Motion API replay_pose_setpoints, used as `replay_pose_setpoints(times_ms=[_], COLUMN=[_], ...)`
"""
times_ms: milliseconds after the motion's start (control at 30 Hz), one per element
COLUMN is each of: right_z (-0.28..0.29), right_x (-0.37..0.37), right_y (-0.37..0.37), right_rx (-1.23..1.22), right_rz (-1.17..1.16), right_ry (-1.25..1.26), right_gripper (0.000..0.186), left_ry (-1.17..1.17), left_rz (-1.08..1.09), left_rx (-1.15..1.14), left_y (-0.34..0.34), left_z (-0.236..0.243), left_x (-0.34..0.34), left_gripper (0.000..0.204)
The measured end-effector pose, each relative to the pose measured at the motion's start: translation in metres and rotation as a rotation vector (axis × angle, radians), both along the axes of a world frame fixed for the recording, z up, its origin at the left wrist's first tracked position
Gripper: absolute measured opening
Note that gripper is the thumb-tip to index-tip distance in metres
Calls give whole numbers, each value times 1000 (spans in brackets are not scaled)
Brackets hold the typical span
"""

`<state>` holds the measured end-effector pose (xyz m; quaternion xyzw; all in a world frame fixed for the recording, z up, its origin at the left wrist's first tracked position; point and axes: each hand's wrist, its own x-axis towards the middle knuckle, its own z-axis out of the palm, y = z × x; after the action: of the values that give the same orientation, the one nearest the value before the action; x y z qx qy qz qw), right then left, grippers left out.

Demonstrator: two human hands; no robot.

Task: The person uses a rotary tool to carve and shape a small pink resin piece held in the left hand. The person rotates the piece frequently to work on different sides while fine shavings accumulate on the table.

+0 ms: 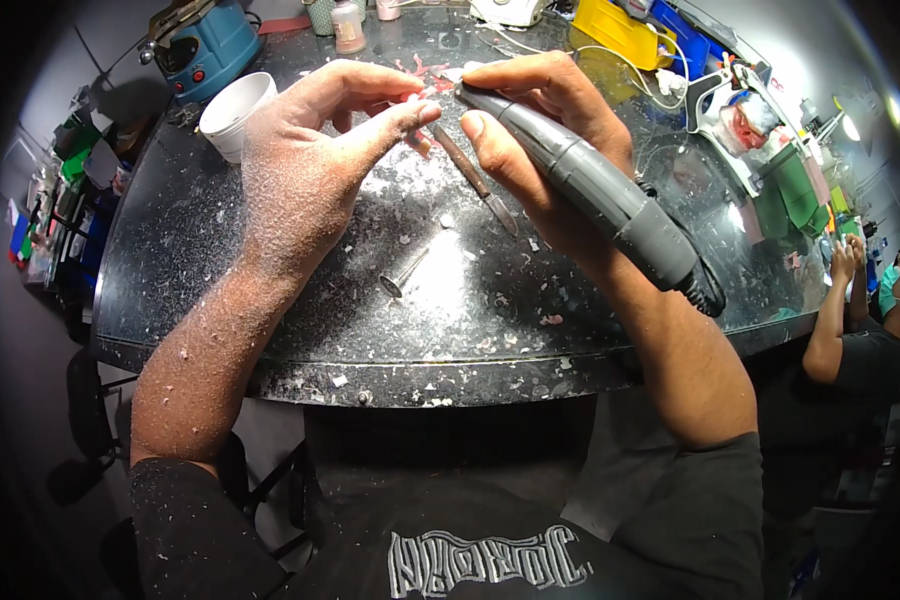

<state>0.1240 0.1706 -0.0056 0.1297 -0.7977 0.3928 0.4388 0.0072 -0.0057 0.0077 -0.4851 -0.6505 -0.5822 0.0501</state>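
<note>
Head view: the right hand (pixel 540 130) wraps closed around a grey rotary handpiece (pixel 590 190), thumb and fingers clamped on its barrel, its working tip aimed at a small pink piece (pixel 417 97) pinched between the thumb and fingertips of the dust-coated left hand (pixel 310 160); the piece is mostly hidden by the fingers and its shape cannot be told. Both hands hover above a dark speckled worktop (pixel 220 290), littered with pale grit and pink shavings. On the worktop just below the handpiece's tip lies a slim brown-handled tool (pixel 475 180), and nearer the person from it a short metal bit (pixel 402 273). Beyond the left hand on the worktop stands a white cup (pixel 235 112), with a blue machine (pixel 202 45) behind that. Past the handpiece at the worktop's far right edge sit yellow and blue boxes (pixel 640 30) and a white-framed device (pixel 745 120). Off the worktop's right end, another person's raised forearm (pixel 830 320) is visible.
</note>
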Motion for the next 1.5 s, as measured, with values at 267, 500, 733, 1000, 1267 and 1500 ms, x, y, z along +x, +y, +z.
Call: replay_pose_setpoints(times_ms=[267,500,733,1000,1267,1500], right_z=[1,0,-1,0,-1,2], right_x=[1,-1,-1,1,-3,0], right_y=[0,0,-1,-2,-1,-3], right_rx=[28,20,19,-13,34,18], right_rz=[-5,-26,-16,26,-12,-64], right_ry=[14,22,25,-2,67,47], right_gripper=[34,36,35,34,32,31], left_ry=[-51,-98,-48,131,298,491], left_rz=[-44,-58,-50,36,116,173], left_rx=[51,42,45,21,-12,-33], left_y=[0,-1,-1,-1,-2,-3], left_z=[-2,-1,0,0,1,2], left_x=[1,0,3,2,1,-1], left_gripper=[18,18,17,19,23,23])
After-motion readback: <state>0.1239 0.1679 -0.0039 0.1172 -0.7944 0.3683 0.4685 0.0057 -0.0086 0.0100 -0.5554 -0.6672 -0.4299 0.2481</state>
